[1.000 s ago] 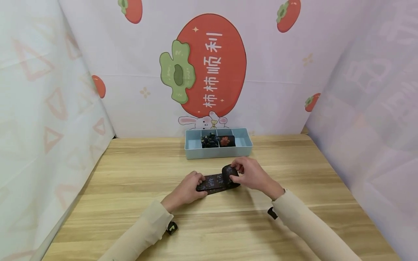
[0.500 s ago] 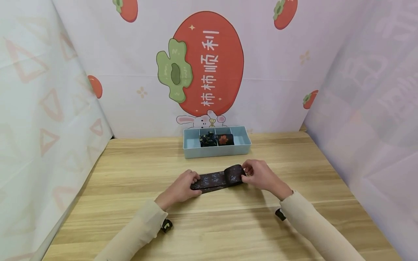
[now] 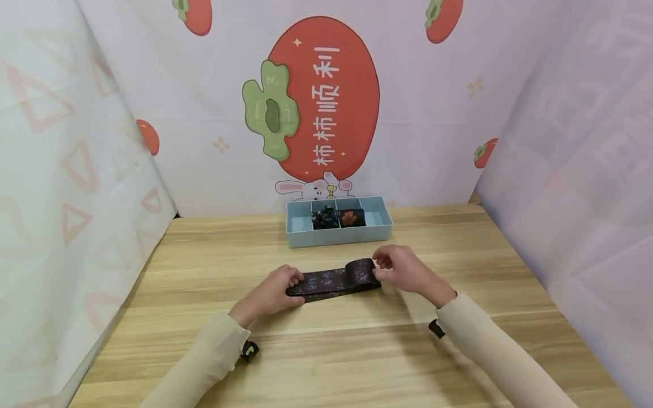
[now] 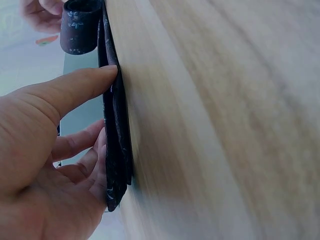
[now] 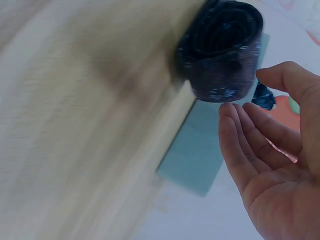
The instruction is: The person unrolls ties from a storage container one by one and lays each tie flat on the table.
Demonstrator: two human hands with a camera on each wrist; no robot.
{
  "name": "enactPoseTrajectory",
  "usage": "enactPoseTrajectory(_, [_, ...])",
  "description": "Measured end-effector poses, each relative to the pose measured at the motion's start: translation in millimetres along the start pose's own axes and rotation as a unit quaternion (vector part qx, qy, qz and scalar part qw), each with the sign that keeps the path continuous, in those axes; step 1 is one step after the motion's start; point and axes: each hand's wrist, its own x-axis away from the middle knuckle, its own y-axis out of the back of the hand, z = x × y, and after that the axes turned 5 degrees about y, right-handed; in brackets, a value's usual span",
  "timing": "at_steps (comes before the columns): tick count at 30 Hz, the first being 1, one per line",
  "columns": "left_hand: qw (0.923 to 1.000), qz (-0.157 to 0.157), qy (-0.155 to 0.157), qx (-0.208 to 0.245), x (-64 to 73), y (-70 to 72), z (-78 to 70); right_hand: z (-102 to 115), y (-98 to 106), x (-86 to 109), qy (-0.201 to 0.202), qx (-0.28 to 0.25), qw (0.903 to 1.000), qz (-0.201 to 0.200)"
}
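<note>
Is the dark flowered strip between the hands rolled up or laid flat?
Partly rolled: the strip is coiled at the end by the right hand, while the rest lies in flat layers toward the left hand.

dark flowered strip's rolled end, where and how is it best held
Probably around the outer curve of the rolled end, from the person's right: that side is rounded, while the flat strip runs off left. A light hold seems wise, since the rolled end's spiral shows gaps.
</note>
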Motion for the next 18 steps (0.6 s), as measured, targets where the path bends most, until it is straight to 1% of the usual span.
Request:
enactPoseTrajectory(4, [1.0000,0.002,0.001,-0.003,0.1,1.1,2.7,16.2,5.2,-10.5,0.008,-0.001,0.9998,0.017])
enactPoseTrajectory(8, [1.0000,0.005,0.009,-0.001,0.4,2.6,4.9,31.9,6.5,-21.5,0.031,-0.003,0.9991,0.030])
enactPoseTrajectory(12, [0.9999,0.006,0.010,0.000,1.7,3.8,6.7,42.5,2.3,-30.9,0.055,0.005,0.9977,0.040])
enactPoseTrajectory(18, [1.0000,0.005,0.009,0.002,3.8,5.4,9.1,52.1,-8.3,-41.2,0.083,0.021,0.9949,0.052])
